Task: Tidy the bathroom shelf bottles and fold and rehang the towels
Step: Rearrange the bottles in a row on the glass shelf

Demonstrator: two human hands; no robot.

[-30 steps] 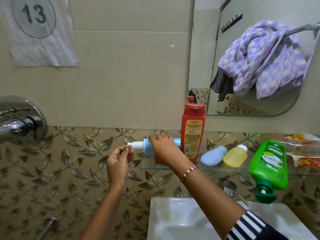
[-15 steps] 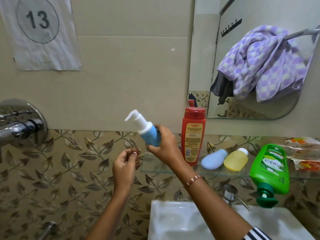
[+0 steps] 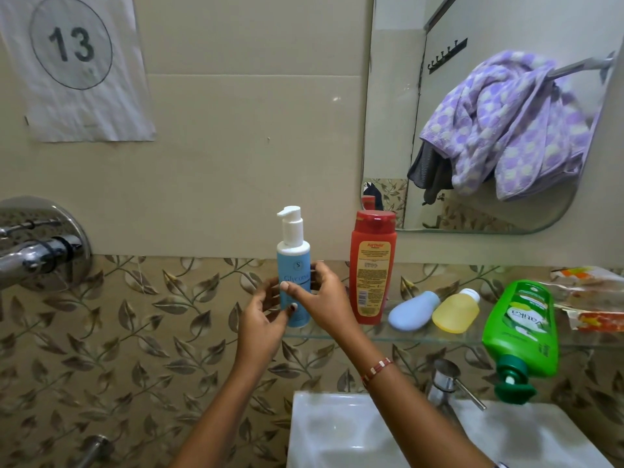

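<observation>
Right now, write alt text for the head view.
Both hands, left hand and right hand, hold a blue pump bottle upright at the left end of a glass shelf. To its right are a red bottle standing, two small bottles lying down, and a green bottle hanging cap-down off the front edge.

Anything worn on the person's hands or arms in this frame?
No gloves; both forearms bare. The right wrist has a thin red-and-white beaded bracelet. A sliver of striped sleeve shows at the bottom edge. The left hand has dark polish on a nail; the right hand shows none.
</observation>
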